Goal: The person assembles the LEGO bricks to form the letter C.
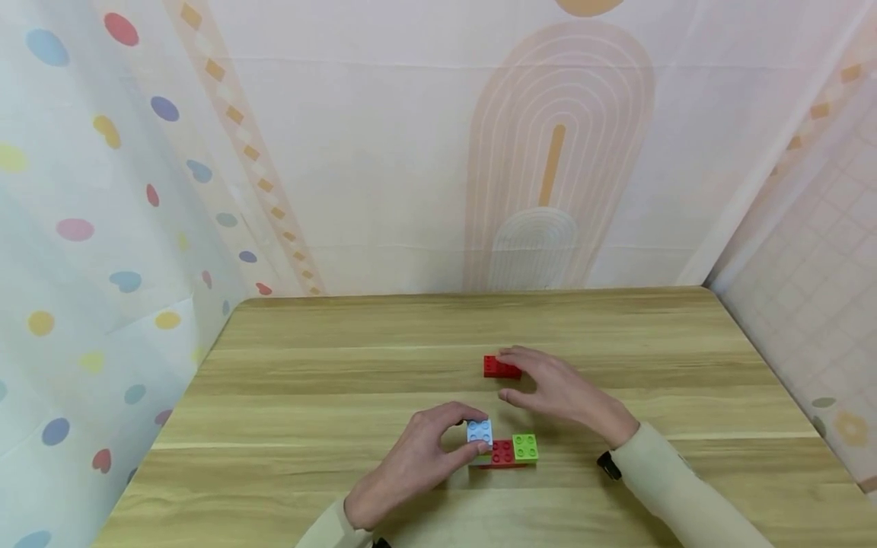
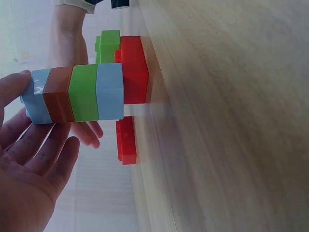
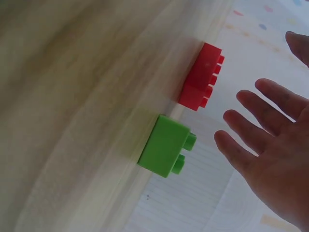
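Observation:
My left hand [image 1: 418,457] pinches the light blue brick [image 1: 479,431] at the top of an upright column between thumb and fingers. In the left wrist view, a brown brick [image 2: 59,94], a green brick [image 2: 84,93] and a second light blue brick [image 2: 110,92] form the column below it, on one end of a long red brick [image 2: 135,72]. A lime green brick [image 1: 525,447] sits on the red brick's other end. Over another red brick [image 1: 502,367] farther back, my right hand [image 1: 555,384] hovers with fingers extended, holding nothing.
In the right wrist view, a separate green brick [image 3: 164,145] stands on the table beside the farther red brick; my right hand hides it in the head view. The wooden table [image 1: 342,365] meets a patterned curtain [image 1: 384,175] at its back edge.

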### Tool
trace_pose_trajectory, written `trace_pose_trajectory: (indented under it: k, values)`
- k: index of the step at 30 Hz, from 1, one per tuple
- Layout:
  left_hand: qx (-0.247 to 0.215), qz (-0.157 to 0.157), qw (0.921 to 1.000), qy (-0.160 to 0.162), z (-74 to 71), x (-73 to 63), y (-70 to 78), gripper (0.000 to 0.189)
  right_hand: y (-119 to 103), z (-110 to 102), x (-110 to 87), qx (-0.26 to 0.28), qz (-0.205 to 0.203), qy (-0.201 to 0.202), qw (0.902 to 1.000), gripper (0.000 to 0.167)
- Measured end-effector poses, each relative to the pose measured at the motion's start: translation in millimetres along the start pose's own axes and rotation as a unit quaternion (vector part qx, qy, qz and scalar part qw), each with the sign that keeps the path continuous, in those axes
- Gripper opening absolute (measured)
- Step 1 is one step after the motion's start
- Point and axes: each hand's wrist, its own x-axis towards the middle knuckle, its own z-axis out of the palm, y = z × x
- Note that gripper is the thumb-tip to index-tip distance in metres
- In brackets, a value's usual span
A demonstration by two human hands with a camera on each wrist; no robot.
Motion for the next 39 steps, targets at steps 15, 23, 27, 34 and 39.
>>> trace_pose_trajectory:
  k: [15, 23, 27, 34, 39]
  values:
    - [-0.003, -0.001, 1.0, 0.005, 1.4, -4.2, -1.4, 0.028, 4, 7, 17.3, -0.078, -0.011, -0.021, 0.9967, 0.059]
    - [-0.003, -0.002, 1.0, 0.003, 1.7, -3.7, -1.4, 0.029, 7, 8, 29.4, -0.066, -0.001, -0.035, 0.9972, 0.055]
    - [-0.006, -0.003, 1.0, 0.0, 1.6, -3.4, -1.0, 0.029, 9, 8, 33.1, -0.062, 0.0, -0.032, 0.9975, 0.051]
    - [-0.011, -0.006, 0.9999, -0.001, 1.9, -2.3, -1.3, 0.029, 8, 9, 36.9, -0.06, 0.013, -0.032, 0.9976, 0.046]
    - [-0.016, -0.009, 0.9998, -0.005, 1.6, -1.6, -1.0, 0.032, 7, 11, 39.4, -0.064, 0.014, -0.032, 0.9973, 0.038]
